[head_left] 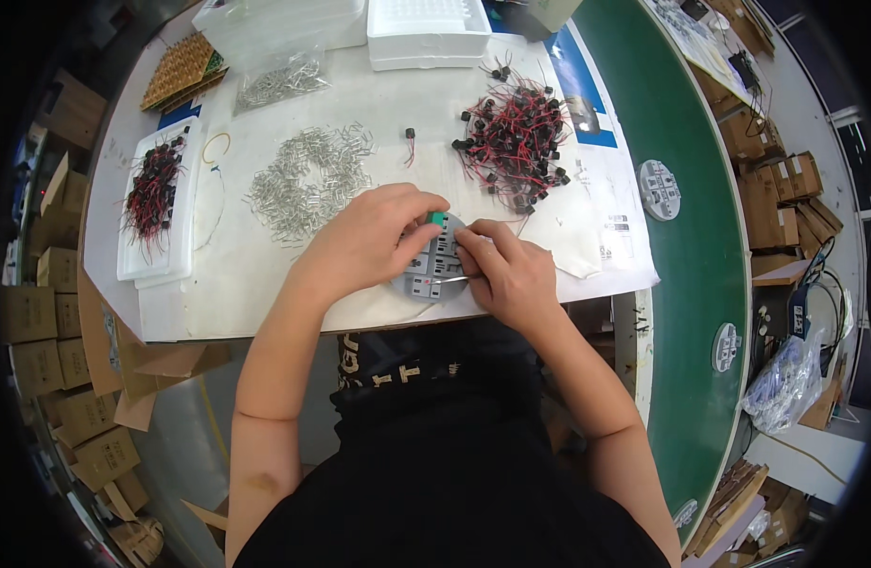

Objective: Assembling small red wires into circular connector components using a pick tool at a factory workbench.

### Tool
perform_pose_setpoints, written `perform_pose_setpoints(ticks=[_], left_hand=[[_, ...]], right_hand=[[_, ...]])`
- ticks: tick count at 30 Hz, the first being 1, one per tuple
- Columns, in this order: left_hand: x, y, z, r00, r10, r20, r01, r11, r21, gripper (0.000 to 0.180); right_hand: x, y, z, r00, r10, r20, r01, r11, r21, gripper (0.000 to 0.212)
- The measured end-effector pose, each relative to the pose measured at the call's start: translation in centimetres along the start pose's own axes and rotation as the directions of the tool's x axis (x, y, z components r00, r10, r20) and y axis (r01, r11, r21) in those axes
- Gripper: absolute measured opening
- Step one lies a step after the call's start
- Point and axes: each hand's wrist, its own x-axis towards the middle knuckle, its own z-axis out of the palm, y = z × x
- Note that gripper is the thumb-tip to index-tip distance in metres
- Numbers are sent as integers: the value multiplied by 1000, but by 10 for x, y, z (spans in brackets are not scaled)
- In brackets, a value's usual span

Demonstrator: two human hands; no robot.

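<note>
A round grey fixture (420,288) with rectangular slots lies at the near edge of the table in front of me. My left hand (367,239) is closed at its upper left, thumb and forefinger at a small green block (437,219). On the right, my right hand (509,273) is closed around a thin metal tool (451,279) that looks like tweezers. The tool's tip reaches over the lower part of the fixture. My fingers partly cover the fixture, and the right hand hides the tool's rear end.
Beyond my hands lie a heap of small silvery metal pieces (307,180) and black round parts with red wires (516,142). One wired part (410,134) lies apart. A white tray (178,241) stands left, a foam box (428,49) behind. More discs (659,189) sit on the green surface (686,284).
</note>
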Motion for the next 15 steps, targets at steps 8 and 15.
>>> perform_pose_setpoints(ticks=[8, 15], left_hand=[[9, -5, 23, 990, 134, -46, -124, 976, 178, 22], [-4, -3, 35, 995, -33, -90, 38, 998, 49, 26]], right_hand=[[7, 1, -9, 993, 116, -6, -115, 987, 110, 21], [144, 14, -9, 827, 454, 333, -490, 871, 28, 25]])
